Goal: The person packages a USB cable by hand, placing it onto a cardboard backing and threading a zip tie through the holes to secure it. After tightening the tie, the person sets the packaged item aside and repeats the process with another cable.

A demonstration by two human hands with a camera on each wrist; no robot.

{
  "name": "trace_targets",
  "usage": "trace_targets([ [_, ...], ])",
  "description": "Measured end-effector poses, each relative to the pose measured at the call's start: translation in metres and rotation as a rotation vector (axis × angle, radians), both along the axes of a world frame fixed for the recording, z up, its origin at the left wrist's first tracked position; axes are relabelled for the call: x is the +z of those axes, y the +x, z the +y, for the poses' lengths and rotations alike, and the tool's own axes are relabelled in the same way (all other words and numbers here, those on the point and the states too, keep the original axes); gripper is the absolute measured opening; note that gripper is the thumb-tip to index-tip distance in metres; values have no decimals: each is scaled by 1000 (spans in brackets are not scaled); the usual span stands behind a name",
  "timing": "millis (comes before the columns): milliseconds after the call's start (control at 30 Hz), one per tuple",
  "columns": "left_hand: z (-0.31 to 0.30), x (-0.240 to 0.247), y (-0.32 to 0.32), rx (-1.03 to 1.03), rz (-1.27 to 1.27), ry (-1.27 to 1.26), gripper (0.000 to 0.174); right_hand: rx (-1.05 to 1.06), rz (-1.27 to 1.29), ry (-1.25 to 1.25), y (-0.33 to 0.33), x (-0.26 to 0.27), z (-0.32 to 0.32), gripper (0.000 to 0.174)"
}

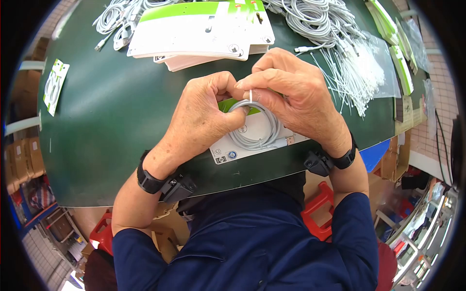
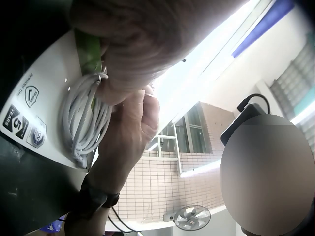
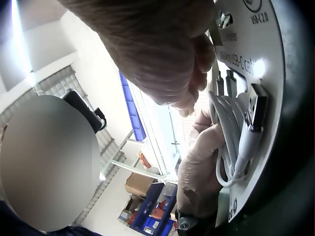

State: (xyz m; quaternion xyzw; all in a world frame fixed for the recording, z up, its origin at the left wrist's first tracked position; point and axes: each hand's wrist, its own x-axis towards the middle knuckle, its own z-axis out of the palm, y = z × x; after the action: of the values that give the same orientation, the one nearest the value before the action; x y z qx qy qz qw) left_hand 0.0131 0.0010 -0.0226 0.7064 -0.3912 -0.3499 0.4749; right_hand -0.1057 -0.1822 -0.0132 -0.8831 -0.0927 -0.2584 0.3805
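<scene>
A coiled grey-white cable (image 1: 272,127) lies against a white and green card (image 1: 224,151) between the two hands, its USB plug (image 1: 290,140) toward the right. The left hand (image 1: 201,114) pinches the coil's upper left part, thumb on the cable. The right hand (image 1: 298,92) pinches a thin white tie (image 1: 251,95) at the top of the coil, fingertips meeting the left fingers. In the left wrist view the coil (image 2: 83,118) sits on the card's printed face (image 2: 47,105). The right wrist view shows the metal USB plug (image 3: 257,105) beside the card's edge.
A stack of cards (image 1: 189,36) lies at the back of the green table (image 1: 97,140), with cable bundles (image 1: 310,19) behind. White ties (image 1: 357,72) spread at the right near plastic bags and green packs (image 1: 401,70). One packaged cable (image 1: 55,87) lies far left.
</scene>
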Motion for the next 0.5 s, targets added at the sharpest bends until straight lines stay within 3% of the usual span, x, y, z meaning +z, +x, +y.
trace_targets([
  [233, 1, -6, 3, 24, 248, -107, 20, 168, 213, 144, -8, 6, -6, 20],
  [367, 1, -5, 2, 75, 141, -145, 33, 235, 299, 210, -10, 13, -11, 22],
  [500, 5, -2, 6, 14, 61, -66, 29, 280, 381, 288, -12, 18, -17, 24],
])
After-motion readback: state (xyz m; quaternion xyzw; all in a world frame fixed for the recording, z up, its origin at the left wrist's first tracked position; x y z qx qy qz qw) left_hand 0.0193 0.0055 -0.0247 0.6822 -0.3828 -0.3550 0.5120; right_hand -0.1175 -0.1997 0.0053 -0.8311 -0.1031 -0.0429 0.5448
